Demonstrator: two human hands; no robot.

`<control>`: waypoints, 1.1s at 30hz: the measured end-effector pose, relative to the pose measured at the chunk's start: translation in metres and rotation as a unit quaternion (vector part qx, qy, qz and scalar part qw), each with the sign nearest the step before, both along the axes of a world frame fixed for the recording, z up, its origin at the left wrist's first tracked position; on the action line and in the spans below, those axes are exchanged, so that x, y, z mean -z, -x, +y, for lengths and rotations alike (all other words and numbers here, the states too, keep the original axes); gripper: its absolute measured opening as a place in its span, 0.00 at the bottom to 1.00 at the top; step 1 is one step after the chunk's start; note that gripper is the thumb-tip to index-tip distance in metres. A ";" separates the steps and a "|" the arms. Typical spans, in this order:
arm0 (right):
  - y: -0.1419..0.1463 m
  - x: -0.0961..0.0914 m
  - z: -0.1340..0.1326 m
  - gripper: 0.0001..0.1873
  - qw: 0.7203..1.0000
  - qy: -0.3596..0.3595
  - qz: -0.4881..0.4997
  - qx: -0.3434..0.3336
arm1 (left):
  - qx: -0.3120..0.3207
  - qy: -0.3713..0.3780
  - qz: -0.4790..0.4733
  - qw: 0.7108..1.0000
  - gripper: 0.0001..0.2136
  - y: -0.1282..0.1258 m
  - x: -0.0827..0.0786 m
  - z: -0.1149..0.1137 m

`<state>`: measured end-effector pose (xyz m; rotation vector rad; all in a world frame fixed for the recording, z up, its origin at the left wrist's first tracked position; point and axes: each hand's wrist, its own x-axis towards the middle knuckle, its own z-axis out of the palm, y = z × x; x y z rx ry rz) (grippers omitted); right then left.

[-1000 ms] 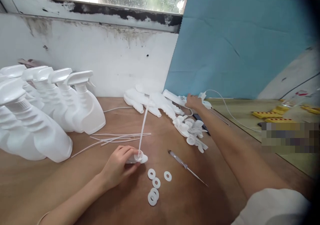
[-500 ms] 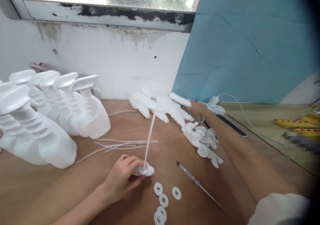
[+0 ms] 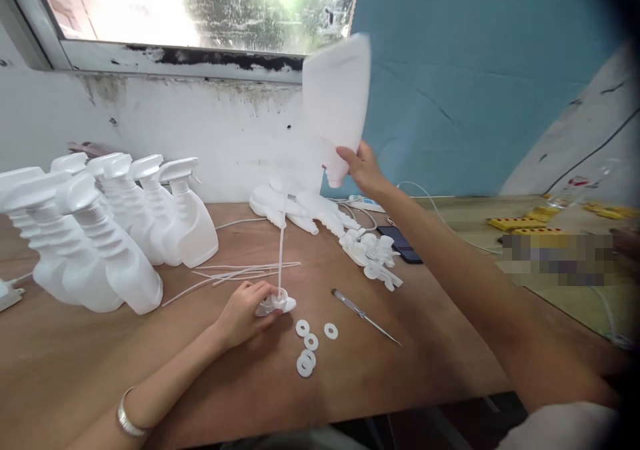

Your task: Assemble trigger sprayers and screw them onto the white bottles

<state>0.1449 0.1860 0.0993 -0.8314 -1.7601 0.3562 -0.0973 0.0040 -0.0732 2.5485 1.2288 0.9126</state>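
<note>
Low over the table, my left hand (image 3: 250,311) is closed around a white spray trigger head (image 3: 286,303), whose thin dip tube (image 3: 281,253) points upward. My right hand (image 3: 361,167) grips an empty-looking white plastic bottle (image 3: 337,93) by its neck, upside down with the neck lowest, in front of the wall and the blue sheet. Several flat white washers (image 3: 311,341) lie just right of my left hand. Beyond them rests a screwdriver (image 3: 363,315) with a clear handle. Loose white dip tubes (image 3: 240,273) are behind my left hand.
Assembled spray bottles (image 3: 135,257) stand in a group at the left. White bottles (image 3: 305,207) lie by the wall, with a pile of trigger heads (image 3: 373,253) in front. A dark phone (image 3: 403,245), a power strip (image 3: 365,203) and yellow pieces (image 3: 520,223) are at the right.
My right hand has lifted a white bottle from the pile by the wall and raised it upside down. My left hand still holds the spray trigger head. The view has shifted.
</note>
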 end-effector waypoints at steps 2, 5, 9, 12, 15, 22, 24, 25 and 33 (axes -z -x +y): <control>0.024 -0.019 -0.025 0.22 0.990 0.012 0.078 -0.117 | -0.008 -0.016 0.009 1.000 0.08 0.001 -0.001 0.000; 0.049 -0.045 -0.055 0.19 0.977 0.016 0.121 -0.175 | -0.018 -0.031 0.014 0.999 0.09 0.002 -0.003 -0.001; 0.071 -0.060 -0.080 0.16 0.958 0.041 0.164 -0.233 | -0.025 -0.030 0.017 0.999 0.09 0.002 -0.004 -0.002; 0.082 -0.055 -0.089 0.15 0.943 0.060 0.186 -0.269 | -0.025 -0.026 0.023 0.999 0.09 0.001 -0.006 -0.002; 0.089 -0.046 -0.091 0.18 0.940 0.083 0.199 -0.266 | -0.025 -0.017 0.032 0.999 0.09 0.001 -0.006 -0.002; 0.090 -0.031 -0.081 0.25 0.949 0.052 0.194 -0.245 | -0.025 -0.001 0.027 0.999 0.08 0.002 -0.003 0.000; 0.089 -0.030 -0.079 0.25 0.947 0.044 0.206 -0.242 | -0.026 0.011 0.029 0.999 0.08 0.002 -0.002 0.000; 0.089 -0.030 -0.080 0.25 0.944 0.047 0.218 -0.243 | -0.026 0.015 0.030 0.999 0.09 0.002 -0.003 0.000; 0.095 -0.031 -0.093 0.21 0.909 0.115 0.280 -0.285 | -0.022 0.015 0.029 0.999 0.09 0.001 -0.002 0.001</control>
